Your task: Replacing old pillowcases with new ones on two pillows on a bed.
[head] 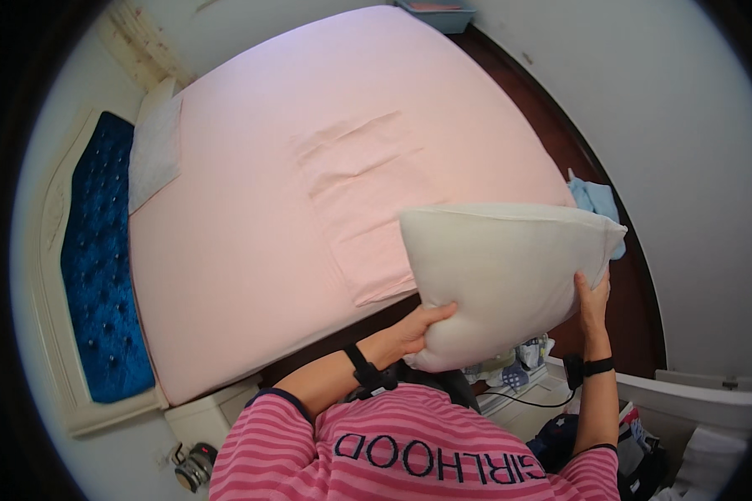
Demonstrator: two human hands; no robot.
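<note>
Both hands grip a plump white pillow point(501, 269) in front of my body, beside the near edge of the bed. My left hand point(427, 325) holds its lower left side, thumb on top and the other fingers partly hidden. On the right side, my right hand point(594, 304) clasps the pillow's edge, with part of the fingers behind it. A pink pillowcase point(370, 200) lies creased on the pink fitted sheet point(244, 250), its near end close to the pillow. Each wrist wears a black strap.
A blue tufted headboard point(103, 263) stands at the left, with a pale pillow-like piece point(156, 156) against it. Light-blue cloth point(595, 197) lies by the bed's right side. A blue bin point(438, 19) sits at the far corner. Folded clothes point(520, 366) and a bedside cabinet point(210, 413) are near me.
</note>
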